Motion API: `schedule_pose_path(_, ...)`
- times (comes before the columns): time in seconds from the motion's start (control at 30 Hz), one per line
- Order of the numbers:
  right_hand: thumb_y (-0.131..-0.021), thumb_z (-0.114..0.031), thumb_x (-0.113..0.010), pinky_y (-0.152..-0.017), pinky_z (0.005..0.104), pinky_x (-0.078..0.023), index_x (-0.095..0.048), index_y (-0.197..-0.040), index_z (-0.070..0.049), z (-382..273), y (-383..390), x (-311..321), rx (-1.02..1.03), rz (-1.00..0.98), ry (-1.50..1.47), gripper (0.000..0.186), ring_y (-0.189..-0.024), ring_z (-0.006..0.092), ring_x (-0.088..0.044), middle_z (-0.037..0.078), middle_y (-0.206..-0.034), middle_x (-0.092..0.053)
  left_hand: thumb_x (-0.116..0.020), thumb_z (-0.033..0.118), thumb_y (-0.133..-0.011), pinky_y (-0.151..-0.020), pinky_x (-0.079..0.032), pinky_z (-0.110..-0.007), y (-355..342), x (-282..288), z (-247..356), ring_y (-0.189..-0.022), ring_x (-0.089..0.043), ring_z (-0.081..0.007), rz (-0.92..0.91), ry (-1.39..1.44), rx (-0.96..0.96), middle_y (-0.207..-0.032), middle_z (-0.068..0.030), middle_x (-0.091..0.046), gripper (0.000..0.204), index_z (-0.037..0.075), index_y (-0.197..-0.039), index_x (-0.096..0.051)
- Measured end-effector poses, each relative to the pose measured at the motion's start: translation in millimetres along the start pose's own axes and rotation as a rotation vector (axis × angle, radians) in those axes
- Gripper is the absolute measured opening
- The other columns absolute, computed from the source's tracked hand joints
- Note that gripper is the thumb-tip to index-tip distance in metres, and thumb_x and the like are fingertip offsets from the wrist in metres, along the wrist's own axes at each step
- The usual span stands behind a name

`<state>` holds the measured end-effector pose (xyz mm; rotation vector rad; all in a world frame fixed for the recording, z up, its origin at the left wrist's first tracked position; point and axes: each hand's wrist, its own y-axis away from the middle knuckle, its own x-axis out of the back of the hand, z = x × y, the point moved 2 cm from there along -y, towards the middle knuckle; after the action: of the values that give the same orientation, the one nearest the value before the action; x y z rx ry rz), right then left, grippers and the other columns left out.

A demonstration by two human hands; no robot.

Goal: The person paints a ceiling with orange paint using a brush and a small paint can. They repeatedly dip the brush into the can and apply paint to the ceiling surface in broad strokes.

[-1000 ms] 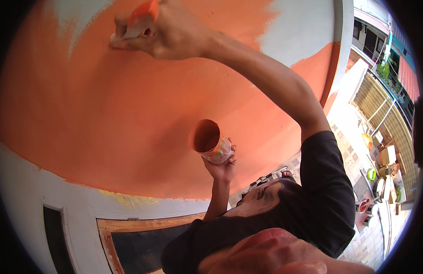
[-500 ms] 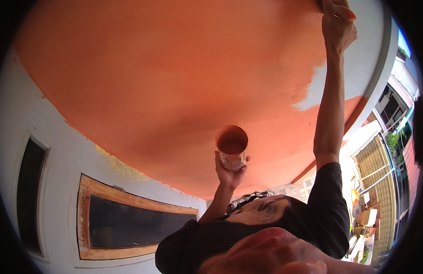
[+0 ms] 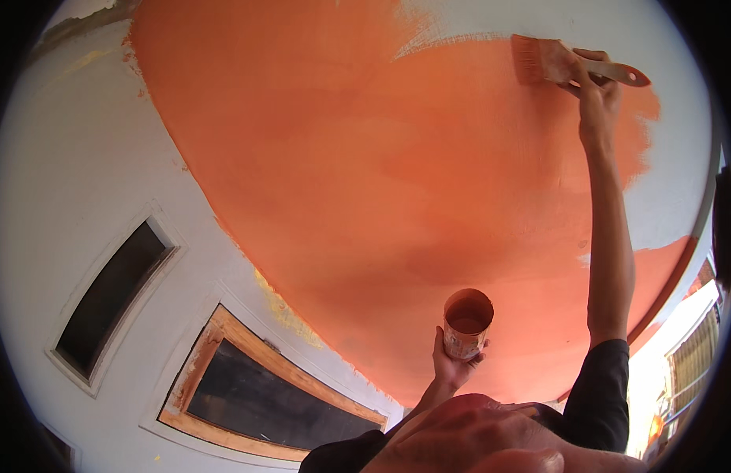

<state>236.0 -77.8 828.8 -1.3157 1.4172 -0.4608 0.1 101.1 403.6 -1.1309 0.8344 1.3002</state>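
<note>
My right hand (image 3: 598, 98) grips a wide paintbrush (image 3: 551, 59) with orange-coated bristles pressed against the painted orange surface (image 3: 342, 158), just below a white unpainted edge. Its pale handle with a hole points right. Lower in view, my left hand (image 3: 452, 363) holds a cylindrical can (image 3: 466, 331) by its lower part, the open top facing the camera with orange paint inside.
A white wall (image 3: 74, 173) on the left has a narrow dark window (image 3: 113, 296) and a wood-framed dark pane (image 3: 263, 394). Yellow patches show along the orange edge. At the far right is a sunlit yard with a bamboo-like screen (image 3: 689, 359).
My right hand with the brush has swept from the upper left to the upper right. The view has turned, showing more white wall on the left; the can sits lower and further right in view.
</note>
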Motion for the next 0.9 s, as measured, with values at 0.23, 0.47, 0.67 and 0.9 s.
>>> schedule_pose_path(0.23,-0.086,-0.056,-0.059,-0.094,0.0371,-0.050,-0.077,-0.115,-0.020,-17,-52,164,-0.017,0.700,1.138,0.049,-0.107,0.0230,-0.070,0.004,-0.101,-0.077,-0.044,0.067,-0.101,-0.086,-0.061,-0.047,11,13,7,-0.110,-0.062,-0.0373,0.104,0.021,0.018,-0.126,-0.0132,-0.060,0.070,0.011,-0.143,-0.050)
schedule_pose_path(0.47,-0.092,-0.010,-0.062,-0.055,0.0406,-0.050,-0.068,-0.108,-0.025,-13,12,-9,0.618,0.213,1.076,0.023,-0.081,0.0273,-0.069,0.003,-0.088,-0.071,-0.047,0.065,-0.101,-0.092,-0.059,-0.045,-2,-1,1,-0.111,-0.061,-0.0362,0.037,-0.026,0.027,-0.126,-0.0149,-0.060,0.068,0.011,-0.142,-0.051)
schedule_pose_path(0.67,-0.089,-0.009,-0.069,-0.058,0.0388,-0.052,-0.066,-0.106,-0.012,-42,77,-138,0.556,-0.471,0.469,0.018,-0.082,0.0281,-0.068,0.009,-0.095,-0.072,-0.049,0.063,-0.100,-0.089,-0.059,-0.044,-11,-14,0,-0.109,-0.062,-0.0366,0.049,0.014,0.136,-0.125,-0.0180,-0.061,0.068,0.009,-0.140,-0.053)
schedule_pose_path(0.9,-0.098,-0.014,-0.068,-0.056,0.0300,-0.052,-0.064,-0.102,0.002,10,-19,53,0.226,0.109,0.025,0.017,-0.067,0.0155,-0.063,0.008,-0.081,-0.067,-0.056,0.057,-0.097,-0.080,-0.058,-0.040,-13,-11,6,-0.107,-0.060,-0.0374,-0.025,0.050,0.142,-0.127,-0.0220,-0.058,0.068,0.005,-0.141,-0.051)
